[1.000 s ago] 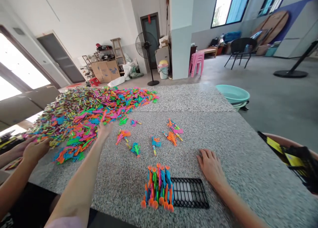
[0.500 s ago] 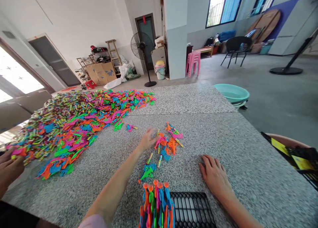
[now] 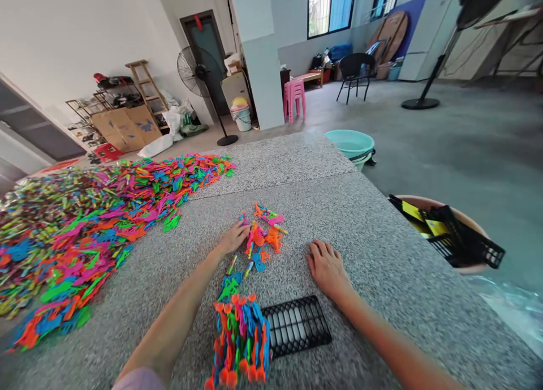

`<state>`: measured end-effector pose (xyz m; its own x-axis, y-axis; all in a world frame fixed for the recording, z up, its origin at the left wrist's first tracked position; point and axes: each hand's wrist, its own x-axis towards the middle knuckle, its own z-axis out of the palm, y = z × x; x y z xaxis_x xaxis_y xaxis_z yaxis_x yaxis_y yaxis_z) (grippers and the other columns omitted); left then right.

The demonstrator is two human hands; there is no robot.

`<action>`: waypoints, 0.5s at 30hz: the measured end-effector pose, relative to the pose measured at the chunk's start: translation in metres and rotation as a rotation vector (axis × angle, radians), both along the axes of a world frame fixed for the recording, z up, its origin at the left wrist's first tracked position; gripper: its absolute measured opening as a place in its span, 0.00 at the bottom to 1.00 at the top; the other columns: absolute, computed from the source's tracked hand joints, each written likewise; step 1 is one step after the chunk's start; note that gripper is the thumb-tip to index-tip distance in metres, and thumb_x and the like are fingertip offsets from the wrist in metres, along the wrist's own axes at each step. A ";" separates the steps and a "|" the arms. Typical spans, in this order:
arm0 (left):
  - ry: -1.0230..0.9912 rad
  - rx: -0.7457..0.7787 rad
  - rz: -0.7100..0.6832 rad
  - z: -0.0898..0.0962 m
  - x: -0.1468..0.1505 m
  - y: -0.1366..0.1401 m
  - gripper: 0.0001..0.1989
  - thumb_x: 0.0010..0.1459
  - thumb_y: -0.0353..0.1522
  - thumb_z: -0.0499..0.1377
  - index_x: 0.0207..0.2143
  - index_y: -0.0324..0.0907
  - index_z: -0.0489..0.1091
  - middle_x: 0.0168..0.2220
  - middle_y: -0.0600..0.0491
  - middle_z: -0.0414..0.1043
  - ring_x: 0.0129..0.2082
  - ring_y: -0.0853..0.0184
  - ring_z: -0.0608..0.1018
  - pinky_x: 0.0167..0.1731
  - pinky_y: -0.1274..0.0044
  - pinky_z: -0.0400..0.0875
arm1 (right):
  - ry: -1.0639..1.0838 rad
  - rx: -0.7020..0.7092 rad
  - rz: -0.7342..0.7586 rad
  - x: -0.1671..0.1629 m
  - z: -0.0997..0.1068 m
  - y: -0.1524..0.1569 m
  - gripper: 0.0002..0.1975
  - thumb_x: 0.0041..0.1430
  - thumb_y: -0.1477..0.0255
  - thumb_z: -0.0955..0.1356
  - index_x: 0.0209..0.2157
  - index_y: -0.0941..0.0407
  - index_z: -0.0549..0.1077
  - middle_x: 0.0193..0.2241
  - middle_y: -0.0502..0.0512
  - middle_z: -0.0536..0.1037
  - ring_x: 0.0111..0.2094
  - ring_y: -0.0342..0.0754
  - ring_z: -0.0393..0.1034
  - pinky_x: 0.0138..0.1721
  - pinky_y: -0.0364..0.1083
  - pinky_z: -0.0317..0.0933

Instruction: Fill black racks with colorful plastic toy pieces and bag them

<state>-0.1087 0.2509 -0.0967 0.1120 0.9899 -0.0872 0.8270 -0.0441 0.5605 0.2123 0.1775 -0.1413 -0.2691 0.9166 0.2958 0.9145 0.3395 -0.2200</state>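
Note:
My left hand (image 3: 232, 238) is at the left side of a small loose group of colourful plastic toy pieces (image 3: 259, 240) and striped tubes. Its fingers are bent around a blue-and-pink toy piece (image 3: 242, 217), partly hidden by them. My right hand (image 3: 328, 265) lies flat on the speckled table (image 3: 356, 220), holding nothing, fingers stretched out. Closer to me, a packed block of toy pieces with orange suction cups (image 3: 241, 339) stands at the left end of a black plastic basket (image 3: 297, 325). Green and blue pieces (image 3: 229, 287) lie just beyond the block.
A huge heap of toy pieces and tubes (image 3: 102, 220) covers the table's left side. Off the right edge stand a turquoise basin (image 3: 351, 142) and a pink tub (image 3: 466, 223) with black baskets (image 3: 462, 237). A standing fan (image 3: 199, 73) and pink stools (image 3: 294, 98) are farther back.
The view has swung right. The blue-and-pink piece that lay apart on the left is now at my left hand beside the loose group. Another person's hand at far left has left the view.

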 end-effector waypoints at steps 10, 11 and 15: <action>-0.222 -0.002 -0.158 0.109 0.040 -0.141 0.30 0.68 0.49 0.37 0.65 0.46 0.59 0.68 0.52 0.55 0.68 0.60 0.55 0.67 0.63 0.48 | 0.046 -0.063 0.011 0.005 0.008 -0.002 0.17 0.69 0.72 0.57 0.51 0.59 0.71 0.52 0.64 0.71 0.51 0.55 0.62 0.50 0.51 0.57; -0.176 0.025 -0.191 0.118 0.045 -0.163 0.28 0.69 0.47 0.39 0.64 0.48 0.60 0.67 0.53 0.57 0.68 0.60 0.56 0.67 0.62 0.47 | 0.052 -0.063 0.026 0.006 0.009 -0.002 0.18 0.68 0.74 0.57 0.54 0.59 0.70 0.54 0.64 0.70 0.52 0.55 0.61 0.51 0.52 0.57; 0.219 0.154 -0.360 0.119 0.072 -0.233 0.23 0.66 0.45 0.51 0.61 0.54 0.63 0.68 0.55 0.53 0.70 0.51 0.49 0.65 0.49 0.37 | -0.029 -0.093 0.342 0.008 0.015 -0.006 0.29 0.61 0.83 0.59 0.63 0.51 0.63 0.65 0.57 0.59 0.61 0.54 0.54 0.56 0.52 0.55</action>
